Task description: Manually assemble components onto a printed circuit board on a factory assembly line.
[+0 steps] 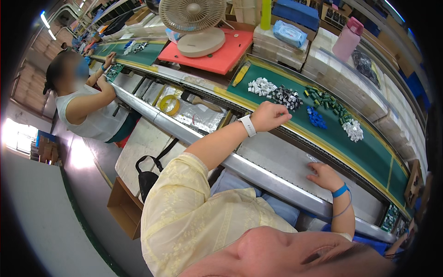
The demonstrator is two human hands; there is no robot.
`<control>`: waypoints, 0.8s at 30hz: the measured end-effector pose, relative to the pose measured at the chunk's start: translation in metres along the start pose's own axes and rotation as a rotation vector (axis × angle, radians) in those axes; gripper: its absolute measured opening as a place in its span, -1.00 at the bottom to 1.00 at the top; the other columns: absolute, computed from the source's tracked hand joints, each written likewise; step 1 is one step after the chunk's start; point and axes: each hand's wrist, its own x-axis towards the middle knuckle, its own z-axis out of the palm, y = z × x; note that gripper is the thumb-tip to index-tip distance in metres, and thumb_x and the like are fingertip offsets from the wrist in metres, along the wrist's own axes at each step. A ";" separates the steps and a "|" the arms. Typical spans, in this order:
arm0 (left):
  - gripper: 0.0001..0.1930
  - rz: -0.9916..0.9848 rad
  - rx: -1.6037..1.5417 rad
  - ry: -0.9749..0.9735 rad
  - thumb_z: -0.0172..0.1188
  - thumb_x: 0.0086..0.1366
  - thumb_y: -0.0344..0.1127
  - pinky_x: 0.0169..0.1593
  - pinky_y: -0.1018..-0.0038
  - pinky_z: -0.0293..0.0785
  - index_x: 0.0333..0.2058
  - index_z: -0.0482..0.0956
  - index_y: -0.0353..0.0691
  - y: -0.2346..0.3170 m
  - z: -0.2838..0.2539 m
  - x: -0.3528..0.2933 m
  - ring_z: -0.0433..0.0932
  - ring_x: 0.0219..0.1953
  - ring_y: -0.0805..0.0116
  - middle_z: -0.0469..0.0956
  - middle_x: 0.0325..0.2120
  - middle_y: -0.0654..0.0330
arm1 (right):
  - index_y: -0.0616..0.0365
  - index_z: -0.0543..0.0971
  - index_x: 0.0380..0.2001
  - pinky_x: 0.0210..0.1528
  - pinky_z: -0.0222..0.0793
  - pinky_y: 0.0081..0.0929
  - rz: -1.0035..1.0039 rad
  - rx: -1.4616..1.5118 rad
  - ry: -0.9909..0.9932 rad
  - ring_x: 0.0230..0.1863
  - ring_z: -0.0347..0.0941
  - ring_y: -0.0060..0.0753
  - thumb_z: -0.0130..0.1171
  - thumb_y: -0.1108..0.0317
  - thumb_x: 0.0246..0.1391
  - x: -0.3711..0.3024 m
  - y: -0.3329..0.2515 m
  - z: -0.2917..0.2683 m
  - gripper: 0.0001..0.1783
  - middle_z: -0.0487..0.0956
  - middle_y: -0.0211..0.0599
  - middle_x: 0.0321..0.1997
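My left hand [271, 116], with a white watch on its wrist, reaches over the near edge of the green belt [277, 111]. Its fingers are bent together; whatever they hold, if anything, cannot be made out. Just beyond them lies a pile of black-and-white parts [287, 98], with white parts [261, 86] beside it. Blue parts [316, 117] sit to the right. My right hand [326, 177] is over the grey metal work surface [277, 157], thumb and fingers apart, wearing a blue wrist strap [340, 189]. A small clear, shiny piece [313, 158] shows near its fingertips.
Green parts [327, 101] and more white parts [352, 130] lie on the belt. Left of me are a yellow tape roll [169, 105] and a brush [206, 103]. A fan [200, 44] stands on a red board [230, 51]. A co-worker [87, 99] works farther left.
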 end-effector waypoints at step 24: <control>-0.80 0.020 -0.020 0.030 0.17 0.13 -0.28 -0.62 0.54 0.26 -0.54 0.53 -0.29 0.001 0.001 0.000 0.34 -0.76 0.48 0.41 -0.79 0.16 | 0.26 0.47 -0.15 -0.15 0.37 -0.30 0.014 0.034 -0.007 -0.22 0.46 -0.06 0.19 0.24 -0.13 -0.002 -0.001 0.001 -0.55 0.52 0.03 -0.23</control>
